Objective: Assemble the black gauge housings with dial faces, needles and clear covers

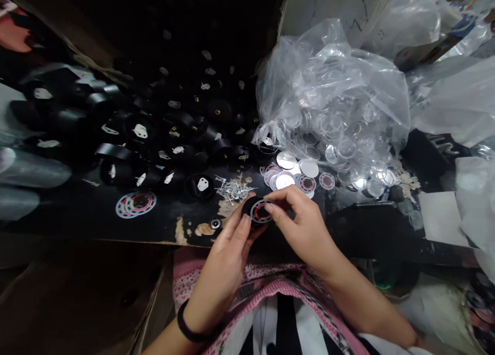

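Observation:
My left hand point(229, 245) is wrapped round a small black round housing point(248, 205) above the table's front edge. Over the housing's face lies a printed dial disc point(260, 212) with a red and white ring. My right hand point(303, 222) pinches the right edge of this disc between thumb and forefinger. Just beyond my hands is a heap of small white needles point(234, 190). More dial discs point(307, 183), some with plain silvery faces up, lie loosely behind my right hand. A small round metal-and-black part point(215, 224) rests left of my left hand.
Many black round housings point(112, 170), some with white tags, fill the table's left and back. A few overlapping dial discs point(136, 204) lie front left. An open plastic bag point(332, 86) spills clear round covers point(346, 146) at back right. A white card point(443, 216) lies far right.

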`<state>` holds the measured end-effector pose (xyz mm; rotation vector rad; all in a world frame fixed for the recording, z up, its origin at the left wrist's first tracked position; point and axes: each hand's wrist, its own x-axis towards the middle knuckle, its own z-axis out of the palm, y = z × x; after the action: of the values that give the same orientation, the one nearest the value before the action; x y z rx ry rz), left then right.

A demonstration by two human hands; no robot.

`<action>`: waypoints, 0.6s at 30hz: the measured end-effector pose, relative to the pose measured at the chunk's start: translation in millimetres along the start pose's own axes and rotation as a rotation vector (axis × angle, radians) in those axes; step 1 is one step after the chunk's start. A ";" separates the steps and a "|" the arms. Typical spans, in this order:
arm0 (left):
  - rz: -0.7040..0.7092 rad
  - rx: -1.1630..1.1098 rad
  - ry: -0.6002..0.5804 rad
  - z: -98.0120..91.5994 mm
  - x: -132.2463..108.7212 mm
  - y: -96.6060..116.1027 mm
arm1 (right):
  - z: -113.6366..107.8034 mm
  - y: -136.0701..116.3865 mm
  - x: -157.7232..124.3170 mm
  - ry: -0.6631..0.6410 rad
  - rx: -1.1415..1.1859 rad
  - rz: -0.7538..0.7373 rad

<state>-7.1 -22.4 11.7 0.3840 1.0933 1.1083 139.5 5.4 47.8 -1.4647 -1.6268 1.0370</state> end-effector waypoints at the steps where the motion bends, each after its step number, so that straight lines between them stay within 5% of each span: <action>1: 0.012 0.035 0.002 -2.3 0.2 -2.5 | 1.8 -0.2 0.7 -0.009 0.003 0.047; 8: 0.030 0.132 -0.068 -17.2 5.3 -12.4 | 1.6 5.5 7.2 -0.141 0.247 0.297; 18: -0.024 0.011 -0.092 -7.6 -1.2 -6.5 | 0.1 3.5 7.6 -0.158 0.341 0.324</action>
<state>-10.3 -28.2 4.1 0.4256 1.0211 1.0533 140.0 13.1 44.5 -1.4661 -1.2556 1.5622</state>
